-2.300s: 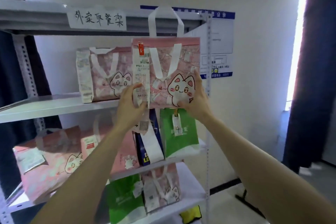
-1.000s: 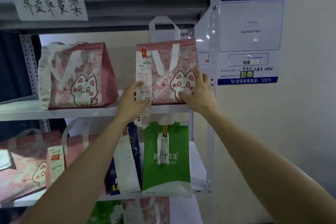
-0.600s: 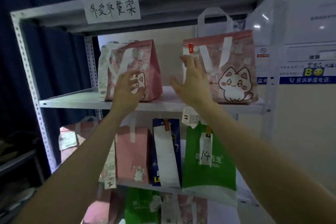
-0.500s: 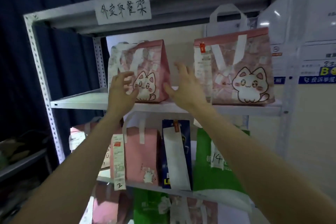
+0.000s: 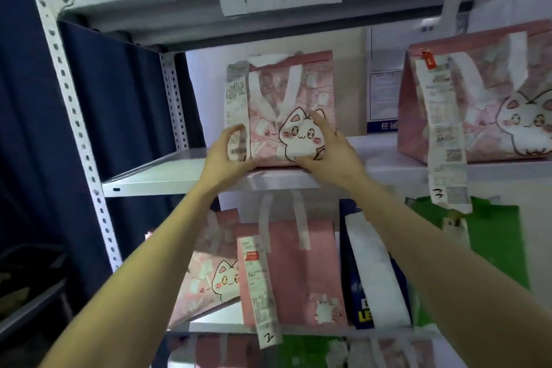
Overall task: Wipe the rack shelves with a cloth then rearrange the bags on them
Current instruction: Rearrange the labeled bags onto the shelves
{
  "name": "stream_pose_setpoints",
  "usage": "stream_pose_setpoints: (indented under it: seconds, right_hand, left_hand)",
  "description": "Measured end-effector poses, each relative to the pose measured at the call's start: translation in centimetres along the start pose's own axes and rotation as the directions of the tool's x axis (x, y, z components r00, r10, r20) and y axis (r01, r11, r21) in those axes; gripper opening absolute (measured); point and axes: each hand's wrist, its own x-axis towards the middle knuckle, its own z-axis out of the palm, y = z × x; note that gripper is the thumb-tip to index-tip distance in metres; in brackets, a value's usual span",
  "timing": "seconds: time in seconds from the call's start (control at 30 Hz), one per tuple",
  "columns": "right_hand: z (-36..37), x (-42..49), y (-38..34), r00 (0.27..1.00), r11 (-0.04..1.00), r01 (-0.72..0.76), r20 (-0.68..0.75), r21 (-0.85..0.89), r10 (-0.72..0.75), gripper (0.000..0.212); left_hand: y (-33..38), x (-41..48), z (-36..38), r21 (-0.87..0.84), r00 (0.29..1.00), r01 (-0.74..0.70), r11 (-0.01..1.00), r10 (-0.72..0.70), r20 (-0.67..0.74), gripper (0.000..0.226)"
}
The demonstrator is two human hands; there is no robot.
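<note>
On the grey metal shelf point(image 5: 167, 176), both hands' fingers point(image 5: 321, 125) clamp a glossy pink cat-print bag point(image 5: 286, 104); right-hand bag point(image 5: 478, 98) cropped.

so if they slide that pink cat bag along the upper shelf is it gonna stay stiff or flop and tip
The pink cat bag stands upright with flat sides, so it probably slides as one piece. It narrows toward the top over a wide base, so tipping seems unlikely with the left hand and right hand bracing it low. Its long receipt hangs loose and may flap or snag.
</note>
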Motion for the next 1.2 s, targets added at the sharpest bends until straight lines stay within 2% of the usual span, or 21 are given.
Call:
stream_pose_setpoints:
  seconds: [0.2, 0.43, 0.77, 0.87, 1.0, 1.1, 1.2]
  right_hand:
    - [7.5, 0.6, -7.0, 1.000, 1.000, 0.022, 0.004, 0.004, -0.022, 0.097]
    - [16.0, 2.3, -14.2, 0.984, 0.991, 0.120, 0.127, 0.053, -0.126, 0.095]
    - [17.8, 2.2, -15.6, 0.975, 0.988, 0.150, 0.163, 0.033, -0.153, 0.089]
    - [16.6, 2.0, -15.4, 0.973, 0.983, 0.186, 0.140, -0.006, -0.183, 0.087]
    - [13.7, 1.2, -14.8, 0.969, 0.971, 0.236, 0.086, -0.038, -0.232, 0.083]
    - [10.4, 1.1, -13.3, 0.979, 0.977, 0.200, 0.060, -0.068, -0.197, 0.080]
    - [6.2, 0.5, -10.9, 0.984, 0.982, 0.177, 0.017, -0.062, -0.176, 0.076]
  left_hand:
    - [-6.7, -0.8, -8.2, 0.053, 1.000, 0.013, 0.998, -0.013, 0.002, 0.094]
    - [-12.7, -2.5, -17.7, 0.120, 0.989, 0.099, 0.988, -0.085, -0.120, 0.094]
    - [-14.0, -4.1, -19.4, 0.197, 0.992, 0.085, 0.977, -0.065, -0.105, 0.088]
    - [-13.1, -4.4, -19.1, 0.265, 0.979, 0.052, 0.963, 0.003, -0.205, 0.084]
    - [-10.4, -4.5, -18.4, 0.370, 0.926, -0.075, 0.926, 0.203, -0.319, 0.075]
    - [-7.5, -3.7, -16.2, 0.349, 0.900, -0.219, 0.911, 0.327, -0.289, 0.065]
    - [-3.9, -2.4, -12.3, 0.298, 0.903, -0.292, 0.909, 0.365, -0.229, 0.065]
